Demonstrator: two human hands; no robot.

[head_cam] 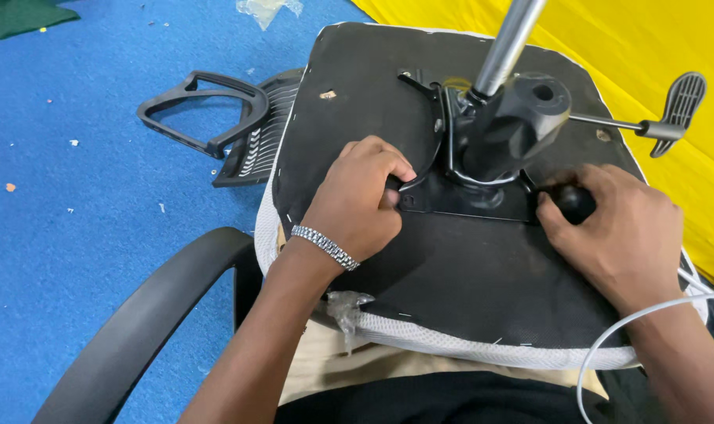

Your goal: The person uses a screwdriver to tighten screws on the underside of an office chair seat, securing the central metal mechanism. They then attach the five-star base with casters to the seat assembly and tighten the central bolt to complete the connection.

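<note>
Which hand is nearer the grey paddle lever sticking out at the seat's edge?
Right. The right hand lies just below the paddle lever; the left hand is across the mechanism plate.

Seat underside [451, 275]: black woven cloth, matt, coarse weave; white mesh fabric along its near edge. Mechanism plate [467, 200] at seat centre: black painted metal, low sheen. Gas-lift column [507, 43] rising from plate: polished chrome, glossy. Housing [514, 118] at column base: black plastic, smooth, semi-gloss. Lever paddle [681, 100] right of column: ribbed matt plastic on bare metal rod. Armrest [137, 330] left of seat: smooth black plastic. Floor [74, 196] left of seat: blue carpet, rough pile. Bracelet [325, 247] near seat's left edge: shiny metal links.
</note>
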